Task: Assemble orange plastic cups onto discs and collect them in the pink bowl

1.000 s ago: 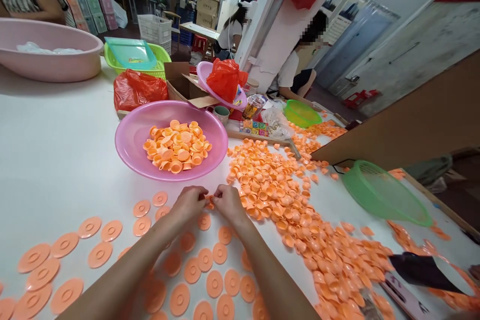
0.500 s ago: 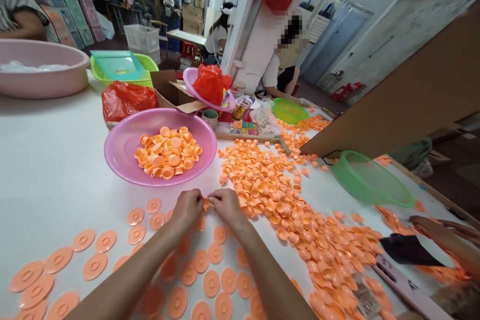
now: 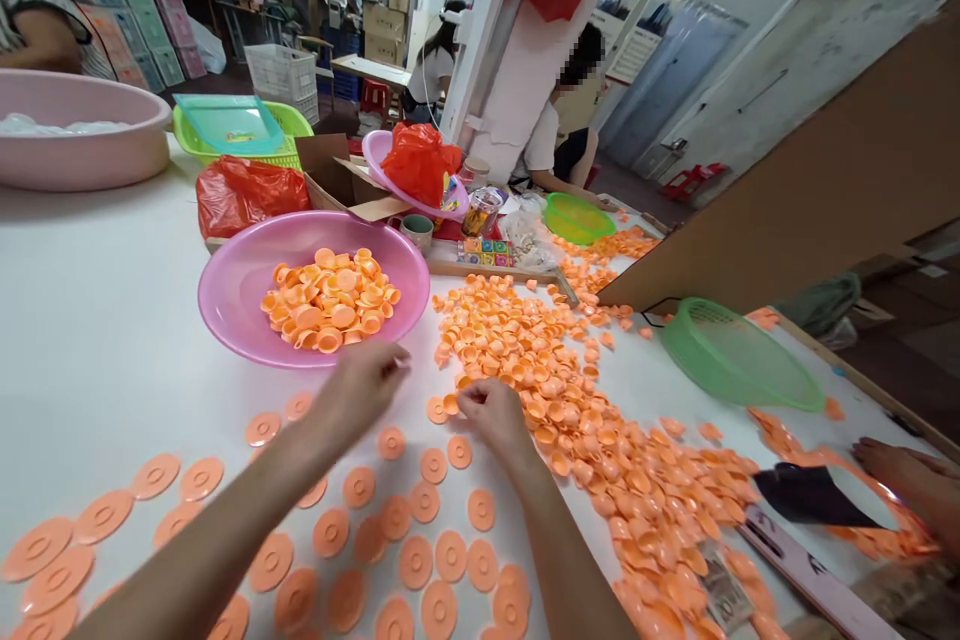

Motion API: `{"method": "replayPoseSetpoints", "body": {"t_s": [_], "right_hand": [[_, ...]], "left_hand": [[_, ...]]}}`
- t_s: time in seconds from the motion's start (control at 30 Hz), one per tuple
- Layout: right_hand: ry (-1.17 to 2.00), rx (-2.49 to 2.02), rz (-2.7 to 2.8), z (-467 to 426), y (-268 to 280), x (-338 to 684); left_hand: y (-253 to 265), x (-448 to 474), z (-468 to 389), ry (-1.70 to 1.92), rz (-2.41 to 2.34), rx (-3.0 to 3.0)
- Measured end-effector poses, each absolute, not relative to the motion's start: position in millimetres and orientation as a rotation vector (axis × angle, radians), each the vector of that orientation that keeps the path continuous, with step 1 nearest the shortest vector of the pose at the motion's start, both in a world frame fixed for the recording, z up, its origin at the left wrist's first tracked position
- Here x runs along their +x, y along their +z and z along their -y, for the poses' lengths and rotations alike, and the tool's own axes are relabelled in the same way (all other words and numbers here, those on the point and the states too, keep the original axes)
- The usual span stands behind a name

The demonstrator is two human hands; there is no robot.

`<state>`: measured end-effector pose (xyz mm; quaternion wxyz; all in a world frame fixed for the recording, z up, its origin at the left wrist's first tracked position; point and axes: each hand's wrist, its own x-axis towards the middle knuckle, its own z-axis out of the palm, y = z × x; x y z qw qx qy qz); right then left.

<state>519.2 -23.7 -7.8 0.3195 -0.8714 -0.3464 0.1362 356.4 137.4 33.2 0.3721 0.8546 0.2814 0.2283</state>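
My left hand (image 3: 367, 382), blurred, is closed just in front of the pink bowl (image 3: 229, 330); whatever its fingers hold is hidden. At the left edge of the pile of small orange cups (image 3: 555, 390), my right hand (image 3: 495, 417) is pinched on a small orange toy cup (image 3: 451, 404). An orange disc like a saucer (image 3: 436, 410) lies right beside that cup. More small orange cups (image 3: 330, 305) sit heaped in the pink bowl. Several flat orange saucers (image 3: 451, 556) are spread over the white table under and between my forearms.
A green basket (image 3: 739, 360) and a cardboard panel (image 3: 795, 160) stand to the right. Another person's hand (image 3: 904, 475) is near a dark object (image 3: 810, 495). Behind the bowl are a red bag (image 3: 251, 195) and an open carton (image 3: 337, 185). A large pink tub (image 3: 82, 155) stands far left.
My hands, close together before with a small orange piece between them, have moved apart. The left went up toward the bowl, the right a little rightward to the pile.
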Motion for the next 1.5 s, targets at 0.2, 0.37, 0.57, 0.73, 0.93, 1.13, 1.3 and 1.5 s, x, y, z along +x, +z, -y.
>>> {"method": "replayPoseSetpoints", "body": {"t_s": [0.2, 0.37, 0.57, 0.73, 0.93, 1.13, 1.3, 1.5], "right_hand": [[0.615, -2.23, 0.781, 18.3, -25.1, 508.7], [0.592, -2.162, 0.775, 12.5, -30.9, 506.6], [0.329, -2.278, 1.015, 5.4, -30.5, 501.6], [0.308, -2.271, 1.103, 6.9, -30.4, 498.7], [0.393, -2.225, 0.942, 10.5, -36.4, 496.6], [0.375, -2.096, 0.864, 18.9, -45.2, 482.3], [0.43, -2.132, 0.856, 16.5, -44.4, 479.5], [0.762, -2.018, 0.601, 12.4, -40.3, 487.9]], "left_hand": [[-41.6, 389.9, -78.3, 0.207, -0.749, 2.18], [-47.4, 396.9, -82.7, 0.165, -0.771, 2.136], [-34.8, 394.0, -87.9, 0.113, -0.782, 1.977], [-29.4, 401.9, -95.5, 0.087, -0.821, 1.797], [-30.0, 412.6, -95.6, 0.082, -0.87, 1.758], [-32.8, 404.5, -84.1, 0.164, -0.877, 1.772], [-35.1, 401.6, -81.5, 0.132, -0.878, 1.71], [-33.3, 400.4, -93.2, 0.215, -0.86, 1.72]]}}
